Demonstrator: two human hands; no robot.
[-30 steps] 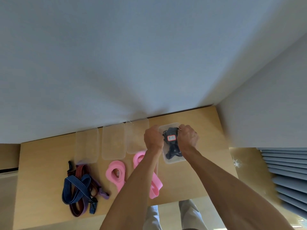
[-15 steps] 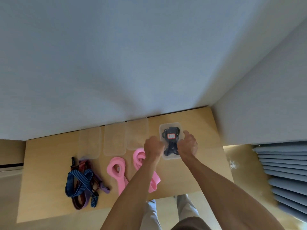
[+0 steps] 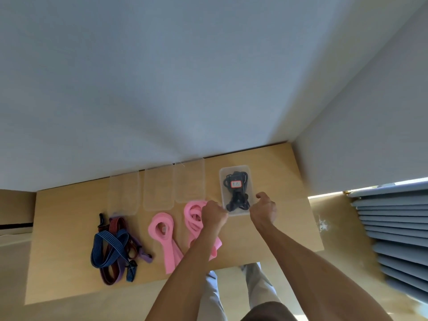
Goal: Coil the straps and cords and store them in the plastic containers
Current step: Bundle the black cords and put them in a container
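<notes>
A clear plastic container (image 3: 247,172) holds a coiled black cord (image 3: 236,198) with a red-and-white tag and stands at the back right of the wooden table (image 3: 278,172). My left hand (image 3: 214,215) is at its near-left corner, fingers curled under and hidden. My right hand (image 3: 264,208) hovers by its near-right corner, thumb raised and fingers loosely curled, holding nothing. Three empty clear containers (image 3: 158,188) stand in a row to the left. Two pink straps (image 3: 162,228) lie before them, one partly under my left forearm. A tangle of blue, maroon and purple elastic cords (image 3: 113,246) lies at the left.
A pale wall runs along the table's far edge and a side wall closes its right end. Window blinds (image 3: 393,228) hang at the right. My legs (image 3: 254,286) show past the table's near edge.
Both hands have slid from the container's sides back to its near corners, and the right hand has come off it. The container now stands farther from me.
</notes>
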